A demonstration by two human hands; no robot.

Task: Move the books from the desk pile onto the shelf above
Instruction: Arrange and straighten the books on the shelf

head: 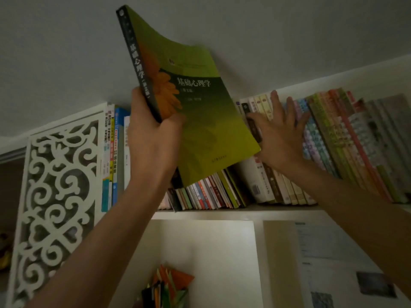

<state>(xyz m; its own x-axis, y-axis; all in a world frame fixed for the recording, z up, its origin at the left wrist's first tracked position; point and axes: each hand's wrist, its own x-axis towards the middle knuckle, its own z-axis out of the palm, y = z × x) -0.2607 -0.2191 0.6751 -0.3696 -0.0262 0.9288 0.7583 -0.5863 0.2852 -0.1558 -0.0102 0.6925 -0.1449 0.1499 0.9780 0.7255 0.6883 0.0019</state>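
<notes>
Left hand [153, 132] raised high, curled round the lower spine corner of a green book [191, 96]: fingers wrapped behind the dark spine, thumb pressed across the front cover. Book held up in front of the shelf [222, 213], tilted with its top leaning left, cover facing the camera, an orange flower and white characters on it, bottom edge hanging just above the short books in the middle of the row. Not yet set among the others; no part of it resting on the shelf board. Right hand [280, 138] spread wide, fingers straight and fanned, palm laid flat against the spines of the leaning books [329, 141] on the right, thumb reaching left to a dark spine just beside the green cover's lower corner. Nothing gripped there, only pressing. Right-hand row slanted to the left, pastel and red spines running up toward the white top of the case. Below the green cover, a cluster of thinner small books [209, 194] standing on the board, also slanted. Further left, a few tall upright books [112, 152] with blue and white spines, close against a white carved panel [55, 187] with scrollwork cut-outs. Under the shelf, a pale compartment holding coloured folded papers [169, 285] in orange and green, and beside it a sheet with blurred print and pictures [333, 263]. Both forearms bare, reaching upward from the lower corners. Desk pile out of sight.
</notes>
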